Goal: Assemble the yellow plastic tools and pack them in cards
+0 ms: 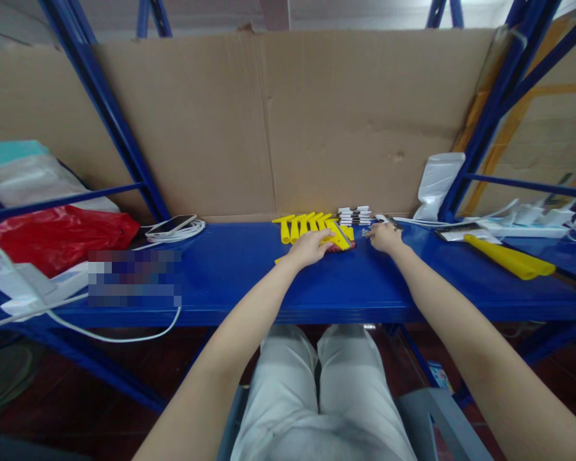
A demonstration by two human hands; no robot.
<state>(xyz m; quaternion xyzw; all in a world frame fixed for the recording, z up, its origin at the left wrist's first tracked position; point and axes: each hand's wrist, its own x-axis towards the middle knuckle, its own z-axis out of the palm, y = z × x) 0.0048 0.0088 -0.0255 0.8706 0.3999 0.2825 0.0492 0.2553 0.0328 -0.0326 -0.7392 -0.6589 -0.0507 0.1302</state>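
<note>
Head view: left hand (312, 248) curls its fingers around a yellow scraper (342, 236) over the blue table (336, 282); right hand (384, 237) bunches its fingers, their hold too small to tell. Work seems partway, with yellow pieces (295, 232) rowed beyond, beside white packs (354, 215).

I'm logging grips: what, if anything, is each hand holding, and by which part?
The left hand holds a yellow tool, apparently by its handle, near the wide end. Whether the right hand holds anything cannot be told.
</note>
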